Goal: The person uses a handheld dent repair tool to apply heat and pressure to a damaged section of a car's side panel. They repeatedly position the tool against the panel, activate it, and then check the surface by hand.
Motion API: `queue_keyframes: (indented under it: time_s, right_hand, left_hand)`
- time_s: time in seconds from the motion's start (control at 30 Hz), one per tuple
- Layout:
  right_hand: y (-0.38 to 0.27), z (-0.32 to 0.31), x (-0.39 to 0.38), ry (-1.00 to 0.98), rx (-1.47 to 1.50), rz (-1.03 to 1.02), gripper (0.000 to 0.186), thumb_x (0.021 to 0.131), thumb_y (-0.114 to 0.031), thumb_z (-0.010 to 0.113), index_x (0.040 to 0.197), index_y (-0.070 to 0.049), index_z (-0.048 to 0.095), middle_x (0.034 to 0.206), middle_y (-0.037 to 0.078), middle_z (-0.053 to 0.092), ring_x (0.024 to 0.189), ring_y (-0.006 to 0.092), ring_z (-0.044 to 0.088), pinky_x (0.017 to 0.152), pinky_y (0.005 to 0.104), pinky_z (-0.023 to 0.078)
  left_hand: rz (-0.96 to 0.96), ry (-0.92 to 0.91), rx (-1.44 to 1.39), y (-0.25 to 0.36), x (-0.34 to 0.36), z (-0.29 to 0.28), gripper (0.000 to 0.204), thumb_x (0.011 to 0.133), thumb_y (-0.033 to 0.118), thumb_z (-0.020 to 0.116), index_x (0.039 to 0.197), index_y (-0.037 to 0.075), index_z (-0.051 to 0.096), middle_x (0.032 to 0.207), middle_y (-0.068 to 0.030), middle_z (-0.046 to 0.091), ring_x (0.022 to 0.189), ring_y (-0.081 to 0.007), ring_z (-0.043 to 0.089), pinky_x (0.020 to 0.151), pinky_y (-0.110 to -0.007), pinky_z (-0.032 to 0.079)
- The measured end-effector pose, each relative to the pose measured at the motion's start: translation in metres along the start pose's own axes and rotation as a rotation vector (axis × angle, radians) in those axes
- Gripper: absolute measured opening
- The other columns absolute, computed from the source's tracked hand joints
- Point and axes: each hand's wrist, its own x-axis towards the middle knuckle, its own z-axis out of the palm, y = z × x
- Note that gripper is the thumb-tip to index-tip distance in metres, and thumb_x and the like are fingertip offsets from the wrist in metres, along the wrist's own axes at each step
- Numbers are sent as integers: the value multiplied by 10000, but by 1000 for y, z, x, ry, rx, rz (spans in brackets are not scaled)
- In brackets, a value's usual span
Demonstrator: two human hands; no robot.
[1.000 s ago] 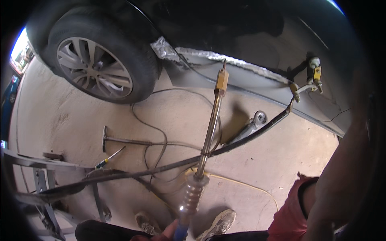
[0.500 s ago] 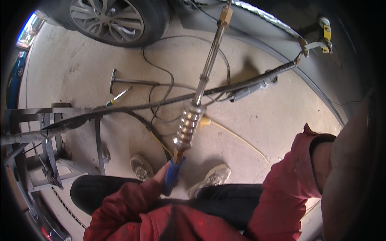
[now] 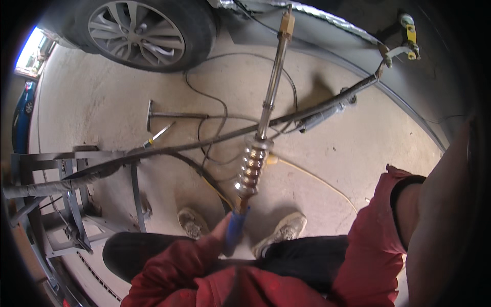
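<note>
My left hand is closed round the blue handle of a slide hammer. Its shiny ribbed weight sits low on the steel shaft, just above the handle. At the far end a brass-coloured tip holder reaches the lower edge of the grey car body; whether the tip touches is unclear. My right arm, in a red sleeve, is raised at the right. Its bare hand looms very close and blurred, with the fingers hidden.
A thick dark cable crosses from a metal stand to a yellow clamp on the car. A T-shaped bar, a screwdriver, a grey cylindrical tool and thin cords lie on the floor beyond my shoes. A wheel stands far left.
The whole view has shifted slightly, so most things appear farther right and lower. My left hand keeps its grip on the slide hammer, and my right arm stays raised.
</note>
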Motion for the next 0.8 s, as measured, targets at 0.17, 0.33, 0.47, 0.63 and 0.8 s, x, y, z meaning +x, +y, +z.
queue_keyframes:
  time_s: [0.17,0.33,0.47,0.63,0.8]
  right_hand:
    - [1,-6,-18,8,-51,82,1000,742,-481,855,1448,32,367,1398,288,478,1264,366,543,1016,460,493]
    - [10,0,-36,67,-198,478,1019,741,-491,856,1458,30,353,1419,295,461,1279,372,532,1024,468,488]
    - [49,70,-66,337,169,1156,969,747,-449,868,1431,50,397,1389,306,493,1256,376,552,1016,469,498]
    - [87,155,-102,463,663,1345,925,883,-560,701,1413,109,346,1293,316,530,1165,355,592,962,417,519]
    - [114,182,-85,733,1079,1203,630,977,-468,613,1313,49,484,1208,199,636,1125,272,635,984,381,512]
  left_hand:
    - [-101,-20,-70,2,1,1,411,957,511,516,985,112,610,768,-69,625,575,-207,604,491,-346,483]
    - [-83,-15,-70,2,3,0,428,974,518,483,988,109,608,768,-64,617,603,-211,614,512,-346,497]
    - [-44,20,-35,-2,7,-1,470,981,544,454,988,99,605,738,-88,619,572,-224,616,488,-357,492]
    - [-90,-66,-72,1,5,-4,474,979,529,446,965,79,594,629,-139,596,488,-252,587,454,-362,480]
    - [-36,-85,15,10,-9,1,434,974,526,467,928,116,602,642,-83,584,483,-213,557,440,-337,443]
